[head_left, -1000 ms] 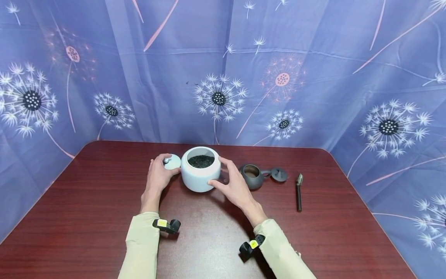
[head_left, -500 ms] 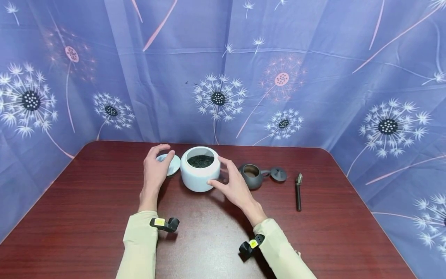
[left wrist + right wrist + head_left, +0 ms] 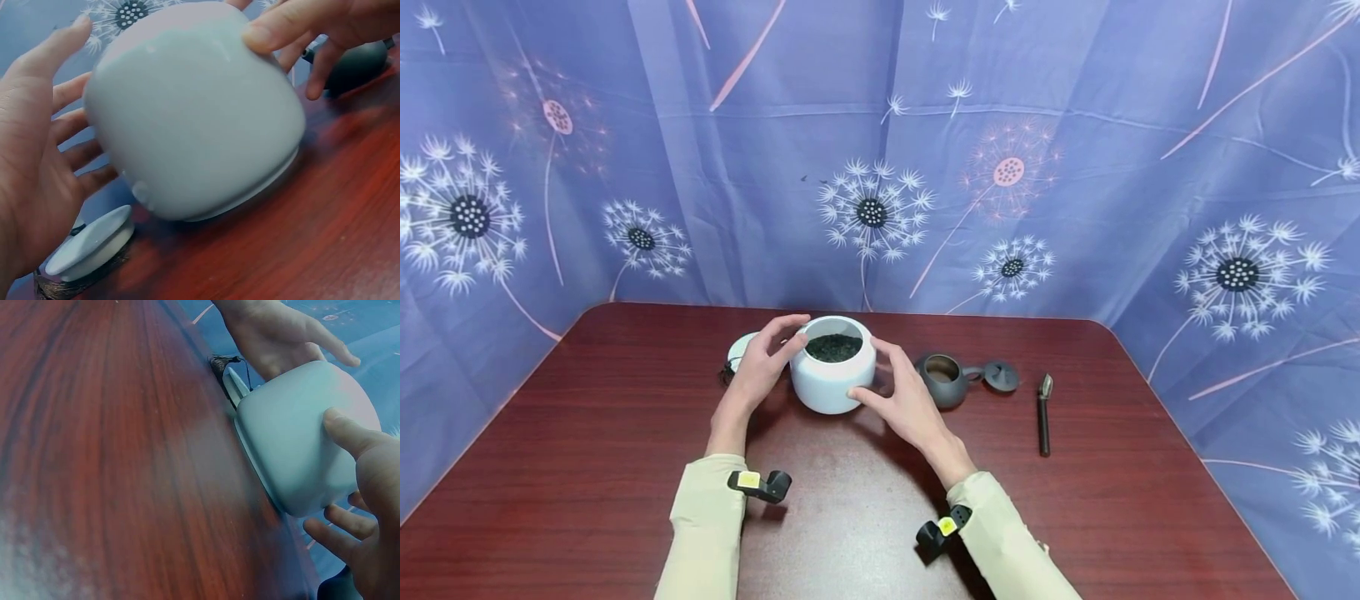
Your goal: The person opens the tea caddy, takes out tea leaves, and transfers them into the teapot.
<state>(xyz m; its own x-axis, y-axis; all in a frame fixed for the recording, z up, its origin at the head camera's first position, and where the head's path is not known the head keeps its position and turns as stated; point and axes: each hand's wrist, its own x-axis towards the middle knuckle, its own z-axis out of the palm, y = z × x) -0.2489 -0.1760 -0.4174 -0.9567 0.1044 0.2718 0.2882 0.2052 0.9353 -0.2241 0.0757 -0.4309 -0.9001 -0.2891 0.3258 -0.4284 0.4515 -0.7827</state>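
head view: i see the right hand [image 3: 904, 402] grip the white jar [image 3: 831, 387]; the left hand [image 3: 760, 372], thumb and fingers apart, is beside this jar, near the lid [image 3: 741, 348].

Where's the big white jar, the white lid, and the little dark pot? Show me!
White jar [image 3: 832, 383]: head view, on the front of its body.
White lid [image 3: 92, 240]: left wrist view, on its upper surface.
Dark pot [image 3: 945, 393]: head view, on its round side, below the opening.
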